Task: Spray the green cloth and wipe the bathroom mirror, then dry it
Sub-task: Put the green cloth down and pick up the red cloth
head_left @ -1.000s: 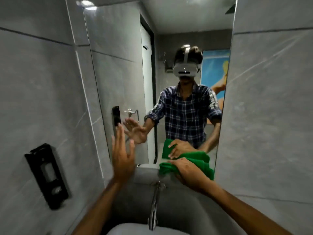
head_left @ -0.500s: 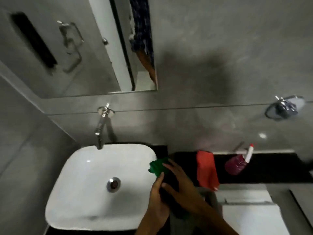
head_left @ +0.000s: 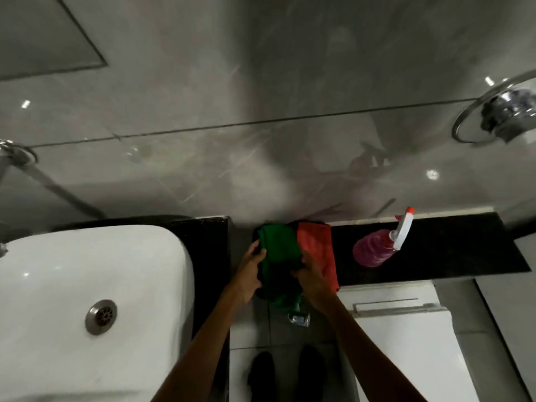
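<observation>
The green cloth [head_left: 280,250] lies on the black ledge [head_left: 435,250] between the sink and the toilet, with one end hanging over the front edge. My left hand [head_left: 249,274] grips its left side and my right hand [head_left: 311,278] grips its right side. Touching it on the right lies a folded red cloth [head_left: 319,248]. A pink spray bottle [head_left: 374,250] with a white nozzle stands on the ledge further right. Only a corner of the mirror [head_left: 43,33] shows at the top left.
A white sink [head_left: 87,285] with a metal drain fills the lower left, on a black counter. A white toilet tank [head_left: 406,329] sits below the ledge at the right. A chrome towel ring [head_left: 499,111] hangs on the grey tiled wall. My shoes show on the floor.
My right hand took the green cloth off the mirror and down to the ledge. My left hand joined it on the cloth. My view swung from the mirror down to the counter.
</observation>
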Demonstrator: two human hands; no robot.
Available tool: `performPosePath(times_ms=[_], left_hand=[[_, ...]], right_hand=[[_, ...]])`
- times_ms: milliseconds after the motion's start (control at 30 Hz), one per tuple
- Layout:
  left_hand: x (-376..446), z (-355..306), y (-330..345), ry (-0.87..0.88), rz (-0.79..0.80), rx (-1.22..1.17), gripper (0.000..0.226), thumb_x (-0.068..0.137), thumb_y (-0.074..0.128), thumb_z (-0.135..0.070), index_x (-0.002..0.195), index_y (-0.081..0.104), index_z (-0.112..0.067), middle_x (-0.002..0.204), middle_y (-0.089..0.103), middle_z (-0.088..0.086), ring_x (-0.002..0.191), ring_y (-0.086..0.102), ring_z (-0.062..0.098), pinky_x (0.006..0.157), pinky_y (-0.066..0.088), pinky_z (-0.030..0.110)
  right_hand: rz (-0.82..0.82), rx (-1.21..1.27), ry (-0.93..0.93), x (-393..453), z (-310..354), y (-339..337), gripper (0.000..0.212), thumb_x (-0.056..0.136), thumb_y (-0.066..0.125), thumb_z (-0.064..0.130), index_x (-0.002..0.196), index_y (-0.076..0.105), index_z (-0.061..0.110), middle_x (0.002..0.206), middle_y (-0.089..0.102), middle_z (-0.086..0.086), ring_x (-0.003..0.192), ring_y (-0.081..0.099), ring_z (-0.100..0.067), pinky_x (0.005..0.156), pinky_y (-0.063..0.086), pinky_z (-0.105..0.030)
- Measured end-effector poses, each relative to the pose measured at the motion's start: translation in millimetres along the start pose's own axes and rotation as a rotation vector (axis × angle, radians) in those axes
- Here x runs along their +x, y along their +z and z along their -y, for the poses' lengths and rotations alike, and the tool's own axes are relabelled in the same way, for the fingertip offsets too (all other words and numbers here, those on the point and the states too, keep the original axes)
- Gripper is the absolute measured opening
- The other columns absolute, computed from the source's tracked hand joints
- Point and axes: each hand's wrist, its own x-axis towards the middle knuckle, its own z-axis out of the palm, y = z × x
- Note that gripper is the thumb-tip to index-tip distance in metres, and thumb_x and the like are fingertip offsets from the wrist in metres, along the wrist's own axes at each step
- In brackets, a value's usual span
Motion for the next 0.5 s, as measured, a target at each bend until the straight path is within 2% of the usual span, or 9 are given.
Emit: performPosePath(times_ms=[33, 67, 133, 167, 267, 333, 400, 433, 500], left_hand=[[13.7, 1.1, -2.8, 0.004, -0.014, 0.019, 0.047, 0.106, 0.050, -0.020, 0.152, 0.044, -0.026, 0.121, 0.070, 0.002, 0.106, 0.068, 0.022, 0.079, 0.058, 0.040], [26.1, 1.2, -3.6, 0.005, -0.029, 0.034, 0.049, 0.106, 0.051, -0.020, 0.154, 0.042, -0.026, 0.131, 0.068, 0.005, 0.116, 0.067, 0.026, 0.089, 0.058, 0.046], [39.8, 5.0, -0.2, -0.001, -0.086, 0.139, 0.058, 0.106, 0.052, -0.020, 0.160, 0.033, -0.024, 0.154, 0.054, 0.010, 0.140, 0.052, 0.032, 0.115, 0.044, 0.052], [42.1, 8.7, 3.7, 0.040, -0.130, 0.246, 0.060, 0.106, 0.052, -0.016, 0.162, 0.030, -0.018, 0.159, 0.047, 0.012, 0.146, 0.046, 0.033, 0.121, 0.037, 0.049], [33.1, 26.1, 17.0, 0.331, -0.311, 0.640, 0.056, 0.103, 0.055, -0.012, 0.156, 0.039, -0.005, 0.156, 0.046, 0.021, 0.143, 0.047, 0.033, 0.122, 0.037, 0.044], [27.6, 39.5, 29.1, 0.514, -0.276, 0.823, 0.046, 0.102, 0.054, -0.014, 0.148, 0.051, -0.007, 0.145, 0.054, 0.018, 0.132, 0.055, 0.030, 0.116, 0.044, 0.043], [22.1, 47.0, 47.7, 0.488, -0.096, 0.809, 0.040, 0.104, 0.050, -0.013, 0.144, 0.056, -0.011, 0.135, 0.064, 0.014, 0.120, 0.064, 0.024, 0.109, 0.051, 0.042], [21.4, 50.3, 56.1, 0.434, -0.022, 0.792, 0.041, 0.105, 0.049, -0.014, 0.146, 0.055, -0.011, 0.136, 0.065, 0.013, 0.121, 0.065, 0.023, 0.110, 0.051, 0.036], [24.2, 53.7, 71.4, 0.349, 0.024, 0.779, 0.046, 0.107, 0.046, -0.018, 0.152, 0.047, -0.010, 0.149, 0.056, 0.013, 0.135, 0.057, 0.026, 0.112, 0.044, 0.028]], right_hand=[[-0.009, -0.013, -0.019, 13.6, -3.0, 2.5, 0.063, 0.090, 0.036, -0.031, 0.149, 0.038, -0.009, 0.143, 0.051, -0.038, 0.131, 0.053, -0.054, 0.109, 0.046, -0.058], [-0.026, -0.052, -0.042, 23.9, -3.5, 4.3, 0.060, 0.090, 0.036, -0.030, 0.147, 0.040, -0.012, 0.142, 0.052, -0.039, 0.128, 0.055, -0.051, 0.111, 0.045, -0.059], [-0.095, -0.225, -0.093, 33.5, -5.2, 0.9, 0.045, 0.094, 0.041, -0.021, 0.135, 0.056, -0.011, 0.129, 0.063, -0.037, 0.109, 0.065, -0.039, 0.103, 0.051, -0.056], [-0.158, -0.337, -0.128, 34.5, -7.8, -5.8, 0.038, 0.095, 0.044, -0.014, 0.126, 0.064, -0.008, 0.121, 0.069, -0.033, 0.100, 0.068, -0.036, 0.097, 0.054, -0.054], [-0.431, -0.558, -0.226, 29.7, -14.3, -35.0, 0.036, 0.092, 0.049, -0.006, 0.119, 0.071, 0.002, 0.117, 0.073, -0.023, 0.105, 0.069, -0.042, 0.092, 0.055, -0.047], [-0.558, -0.665, -0.214, 30.8, -18.2, -50.9, 0.038, 0.092, 0.052, 0.000, 0.129, 0.062, 0.002, 0.129, 0.060, -0.024, 0.120, 0.057, -0.044, 0.098, 0.051, -0.054], [-0.539, -0.836, -0.126, 35.8, -19.7, -57.2, 0.042, 0.098, 0.054, 0.006, 0.140, 0.051, 0.004, 0.141, 0.051, -0.023, 0.130, 0.049, -0.043, 0.105, 0.048, -0.057], [-0.498, -0.884, -0.100, 39.9, -21.4, -57.6, 0.042, 0.100, 0.053, 0.009, 0.141, 0.048, 0.004, 0.142, 0.051, -0.022, 0.131, 0.050, -0.042, 0.106, 0.048, -0.056], [-0.452, -0.861, -0.077, 47.7, -24.1, -56.5, 0.039, 0.102, 0.052, 0.013, 0.139, 0.049, 0.004, 0.140, 0.055, -0.021, 0.127, 0.055, -0.041, 0.104, 0.050, -0.055]])
